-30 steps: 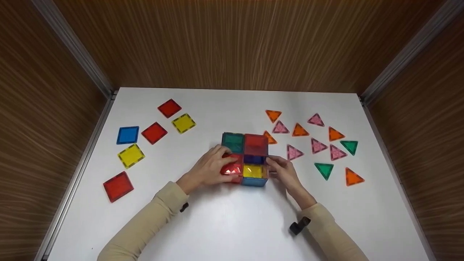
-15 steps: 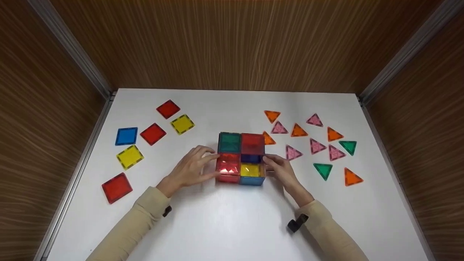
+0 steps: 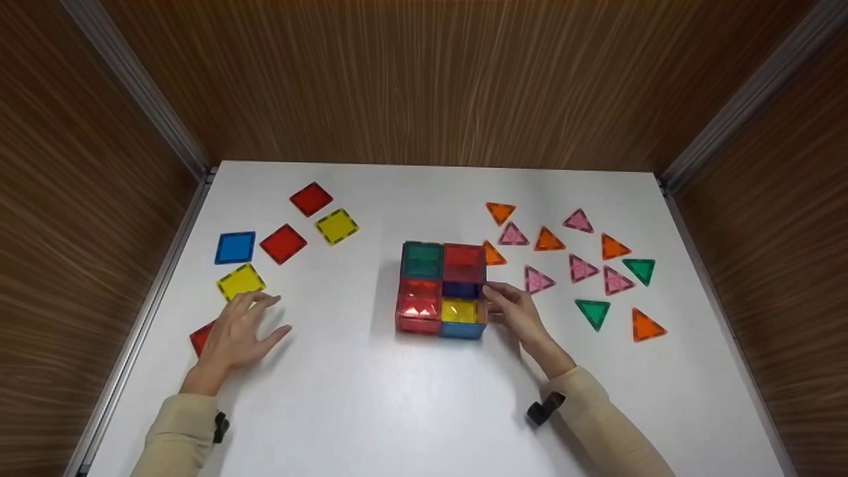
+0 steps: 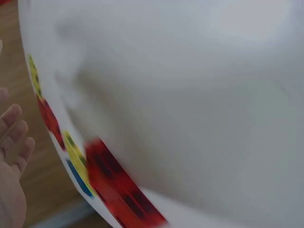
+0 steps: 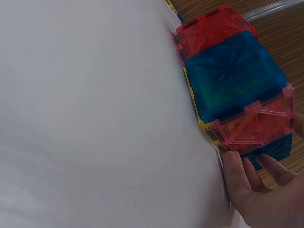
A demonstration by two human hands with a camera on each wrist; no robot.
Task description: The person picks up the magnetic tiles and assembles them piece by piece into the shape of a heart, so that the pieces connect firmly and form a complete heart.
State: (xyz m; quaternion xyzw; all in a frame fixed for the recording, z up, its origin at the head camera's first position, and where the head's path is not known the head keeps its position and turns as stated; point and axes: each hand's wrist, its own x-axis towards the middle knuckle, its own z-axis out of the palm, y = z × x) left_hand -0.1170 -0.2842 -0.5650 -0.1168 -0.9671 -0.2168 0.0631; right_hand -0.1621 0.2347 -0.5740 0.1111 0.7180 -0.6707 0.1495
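Observation:
A boxy structure of translucent magnetic tiles [image 3: 421, 290] stands on the white table, with green, red, yellow and blue faces. My right hand [image 3: 520, 317] holds its right side, fingers low against the wall and thumb at the upper edge. The right wrist view shows this hand [image 5: 270, 194] beside a pink tile [image 5: 259, 121] and a blue tile [image 5: 235, 73] of the structure. Far to the left, my left hand [image 3: 235, 338] hovers with spread fingers, holding nothing. It partly covers a red square tile [image 3: 201, 338] and lies just below a yellow square tile [image 3: 241, 282].
More loose square tiles lie at the left: a blue one [image 3: 235, 248], red ones [image 3: 283, 244] and another yellow one [image 3: 336, 226]. Several triangle tiles, such as a green one [image 3: 593, 313] and a pink one [image 3: 538, 279], are scattered at the right. Wood-grain walls [image 3: 424, 79] enclose the table.
My left hand has let go of the structure's left side and moved left to the loose square tiles. The right hand stays at the structure's right side.

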